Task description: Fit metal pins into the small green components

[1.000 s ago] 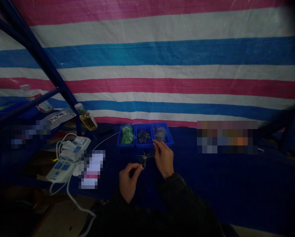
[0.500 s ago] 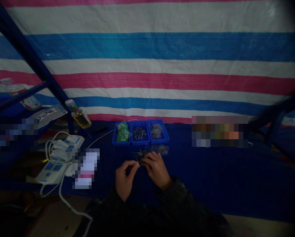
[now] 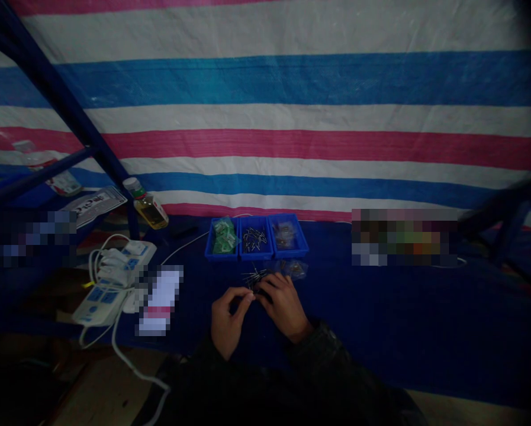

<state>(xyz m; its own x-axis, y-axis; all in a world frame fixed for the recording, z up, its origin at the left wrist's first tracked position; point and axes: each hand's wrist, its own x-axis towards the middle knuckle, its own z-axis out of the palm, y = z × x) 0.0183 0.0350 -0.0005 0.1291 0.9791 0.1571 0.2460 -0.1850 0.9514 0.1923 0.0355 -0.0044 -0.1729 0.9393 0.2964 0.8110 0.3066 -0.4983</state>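
Observation:
My left hand (image 3: 228, 319) and my right hand (image 3: 283, 305) are close together at the middle of a dark blue cloth-covered table (image 3: 380, 319). Their fingertips meet beside a small loose pile of thin metal pins (image 3: 254, 278), and my right fingers rest at its edge. Whether either hand holds a pin is too small to tell. Behind them stand several joined blue trays: the left one (image 3: 221, 256) holds green packets, the middle one (image 3: 256, 255) metal pins, and the right one (image 3: 292, 253) a small bag. A clear plastic bag (image 3: 297, 270) lies right of the pile.
A white power strip (image 3: 99, 306) with plugs and cables lies to the left. A small bottle of yellow liquid (image 3: 150, 210) stands behind it, next to a dark blue frame pole (image 3: 65, 106). A striped tarp (image 3: 292, 80) hangs behind the table.
My right hand has moved down from the right tray to the pile, next to my left hand. A clear bag now lies on the cloth. The view has shifted slightly.

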